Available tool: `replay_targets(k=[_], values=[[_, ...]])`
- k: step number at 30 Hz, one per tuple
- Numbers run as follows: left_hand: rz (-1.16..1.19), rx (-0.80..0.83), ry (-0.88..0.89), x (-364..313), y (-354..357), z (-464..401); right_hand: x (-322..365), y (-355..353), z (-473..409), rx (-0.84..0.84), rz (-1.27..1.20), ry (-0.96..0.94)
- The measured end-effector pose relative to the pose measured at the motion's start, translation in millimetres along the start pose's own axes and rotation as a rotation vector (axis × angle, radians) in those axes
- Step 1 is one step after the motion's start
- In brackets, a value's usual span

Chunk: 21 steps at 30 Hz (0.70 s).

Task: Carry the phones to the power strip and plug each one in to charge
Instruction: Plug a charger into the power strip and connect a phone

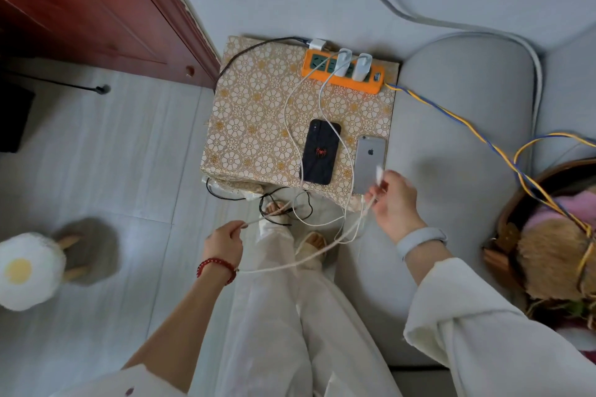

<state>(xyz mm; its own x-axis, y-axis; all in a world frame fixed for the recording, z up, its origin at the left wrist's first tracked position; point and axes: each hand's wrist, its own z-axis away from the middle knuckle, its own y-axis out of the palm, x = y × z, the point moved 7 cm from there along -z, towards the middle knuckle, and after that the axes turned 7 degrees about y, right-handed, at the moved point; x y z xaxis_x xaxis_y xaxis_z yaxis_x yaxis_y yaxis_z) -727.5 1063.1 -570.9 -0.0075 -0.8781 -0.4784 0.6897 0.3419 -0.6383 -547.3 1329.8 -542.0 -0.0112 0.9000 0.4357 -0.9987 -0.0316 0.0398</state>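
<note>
Both phones lie face down at frame centre: black phone; silver phone (right of it). Right hand pinches a plug; left hand pinches a cable; strip sits above.

Patterned stand: orange power strip, black phone, silver phone.

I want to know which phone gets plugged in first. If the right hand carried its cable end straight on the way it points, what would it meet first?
Probably the silver-grey phone with the apple logo: the right hand pinches the white cable plug, tip up, right over that phone's near end. Depth is unclear from above.
</note>
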Motion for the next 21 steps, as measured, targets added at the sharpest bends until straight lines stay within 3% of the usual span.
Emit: replay_targets(k=[6,10,13,16,21], values=[[-0.18,0.231,-0.139,23,14,-6,-6,10,-2,-0.011,0.721,-0.282],[-0.161,0.249,-0.045,-15,22,-28,-49,18,-21,0.087,0.788,-0.128],[-0.028,0.226,0.105,-65,30,-49,-67,21,-35,0.078,0.851,-0.053],[-0.004,0.209,0.359,-120,41,-69,-61,27,-46,0.02,0.721,-0.116],[-0.425,0.37,0.856,-177,93,-89,-49,46,-74,-0.063,0.589,-0.236]])
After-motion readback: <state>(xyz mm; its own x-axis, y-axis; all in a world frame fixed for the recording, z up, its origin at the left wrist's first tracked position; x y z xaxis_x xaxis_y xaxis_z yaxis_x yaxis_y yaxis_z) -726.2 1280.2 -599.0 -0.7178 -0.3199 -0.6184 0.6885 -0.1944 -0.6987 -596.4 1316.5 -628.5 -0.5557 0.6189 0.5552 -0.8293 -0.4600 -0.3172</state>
